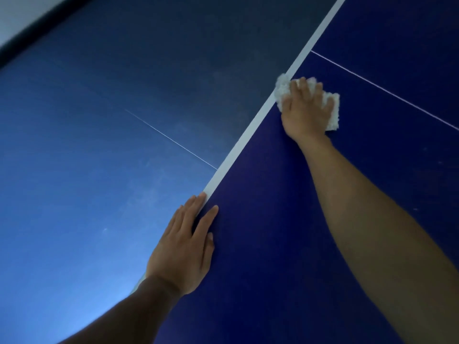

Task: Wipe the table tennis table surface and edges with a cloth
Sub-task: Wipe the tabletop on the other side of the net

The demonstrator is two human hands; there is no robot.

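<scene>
The dark blue table tennis table [285, 219] fills the right half of the view, with a white edge stripe [250, 127] running diagonally from lower left to upper right. A fluffy white cloth [332, 112] lies on the table next to that stripe. My right hand [305, 108] presses flat on the cloth with spread fingers, covering most of it. My left hand [183, 247] rests flat on the table edge lower down, fingers straight, with fingertips over the stripe.
A thin white centre line [387, 90] crosses the table at the upper right. Left of the edge lies a lighter blue floor [87, 170] with a thin white line [171, 139]. A dark baseboard and pale wall [22, 18] sit at the top left.
</scene>
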